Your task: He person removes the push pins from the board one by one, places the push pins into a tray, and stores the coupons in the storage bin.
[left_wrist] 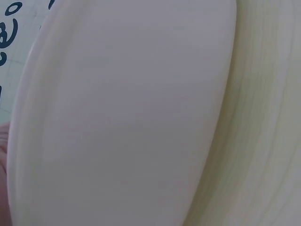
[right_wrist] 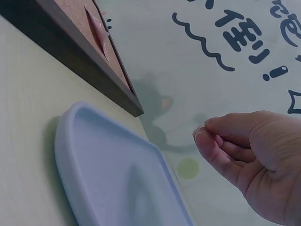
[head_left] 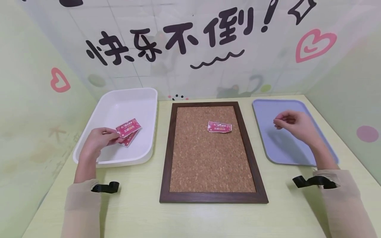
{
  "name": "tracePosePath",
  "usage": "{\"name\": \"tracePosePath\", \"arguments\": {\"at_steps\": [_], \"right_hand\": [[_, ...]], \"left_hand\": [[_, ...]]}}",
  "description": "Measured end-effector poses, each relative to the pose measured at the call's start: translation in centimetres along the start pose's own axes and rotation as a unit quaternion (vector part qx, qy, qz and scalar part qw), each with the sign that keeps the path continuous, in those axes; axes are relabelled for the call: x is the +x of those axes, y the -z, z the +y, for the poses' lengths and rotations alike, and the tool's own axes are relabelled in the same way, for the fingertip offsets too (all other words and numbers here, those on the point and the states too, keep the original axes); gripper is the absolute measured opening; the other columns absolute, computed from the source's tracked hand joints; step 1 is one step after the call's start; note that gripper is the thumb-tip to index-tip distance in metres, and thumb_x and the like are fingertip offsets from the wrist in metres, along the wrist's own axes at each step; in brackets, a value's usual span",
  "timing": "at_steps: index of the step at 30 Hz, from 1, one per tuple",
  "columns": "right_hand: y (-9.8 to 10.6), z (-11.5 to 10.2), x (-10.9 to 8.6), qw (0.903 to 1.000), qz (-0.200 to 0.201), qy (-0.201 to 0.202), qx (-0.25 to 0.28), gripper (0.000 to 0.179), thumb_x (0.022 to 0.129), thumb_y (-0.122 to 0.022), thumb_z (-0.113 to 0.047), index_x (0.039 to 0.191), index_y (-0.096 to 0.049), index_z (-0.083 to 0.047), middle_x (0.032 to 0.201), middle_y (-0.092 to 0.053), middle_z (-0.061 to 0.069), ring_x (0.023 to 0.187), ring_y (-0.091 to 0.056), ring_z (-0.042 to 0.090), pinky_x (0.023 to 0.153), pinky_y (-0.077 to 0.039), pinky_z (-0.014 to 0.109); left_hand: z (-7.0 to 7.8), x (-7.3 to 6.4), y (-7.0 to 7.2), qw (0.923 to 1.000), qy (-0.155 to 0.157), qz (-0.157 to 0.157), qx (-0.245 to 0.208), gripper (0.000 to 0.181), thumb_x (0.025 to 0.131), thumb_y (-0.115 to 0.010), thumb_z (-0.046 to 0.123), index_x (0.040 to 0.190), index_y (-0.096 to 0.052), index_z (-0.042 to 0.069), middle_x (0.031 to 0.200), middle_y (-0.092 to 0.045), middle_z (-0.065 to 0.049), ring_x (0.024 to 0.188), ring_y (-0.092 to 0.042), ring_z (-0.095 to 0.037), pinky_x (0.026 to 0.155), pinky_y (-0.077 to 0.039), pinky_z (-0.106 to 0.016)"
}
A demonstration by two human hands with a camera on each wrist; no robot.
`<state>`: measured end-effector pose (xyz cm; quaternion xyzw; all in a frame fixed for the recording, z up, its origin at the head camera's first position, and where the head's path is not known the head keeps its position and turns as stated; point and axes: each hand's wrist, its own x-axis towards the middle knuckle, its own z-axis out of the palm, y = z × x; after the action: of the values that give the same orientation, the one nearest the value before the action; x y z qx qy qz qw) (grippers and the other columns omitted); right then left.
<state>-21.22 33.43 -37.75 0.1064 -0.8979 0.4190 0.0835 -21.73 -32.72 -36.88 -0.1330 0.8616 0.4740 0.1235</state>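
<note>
In the head view my left hand (head_left: 99, 142) pinches a pink coupon (head_left: 128, 127) by its left end, over the white bin (head_left: 150, 125). A second pink coupon (head_left: 128, 140) shows partly beneath it. Over the blue tray (head_left: 275, 155), my right hand (head_left: 297, 127) has its fingers curled, thumb and forefinger tips together. In the right wrist view the right hand (right_wrist: 254, 160) shows these fingertips meeting; I cannot tell whether something tiny is between them. Another pink coupon (head_left: 219, 127) is on the cork board (head_left: 208, 165), with a small pale dot near its top edge.
The dark-framed board lies on the pale table (head_left: 214, 219) between the white bin at left and the blue tray at right. Behind them stands a wall (head_left: 178, 76) with large black lettering. Both wrists wear black bands. The bin's side fills much of the left wrist view.
</note>
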Motion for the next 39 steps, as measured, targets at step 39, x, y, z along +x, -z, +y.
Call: {"name": "tracePosePath", "arguments": {"at_steps": [39], "right_hand": [[5.1,6.6,-2.8,0.9782,-0.063,-0.116,-0.161,0.032,0.095,-0.072,-0.020,0.104,-0.071,0.011,0.083,-0.073,0.013,0.066,-0.058,-0.001,0.061,-0.039,0.015]], "left_hand": [[-1.6,1.2,0.5,0.9943,0.037,-0.092,-0.038,0.045,0.101,-0.062,0.013,0.131,-0.043,-0.015,0.083,-0.070,0.000,0.076,-0.070,-0.007,0.076,-0.056,-0.022]]}}
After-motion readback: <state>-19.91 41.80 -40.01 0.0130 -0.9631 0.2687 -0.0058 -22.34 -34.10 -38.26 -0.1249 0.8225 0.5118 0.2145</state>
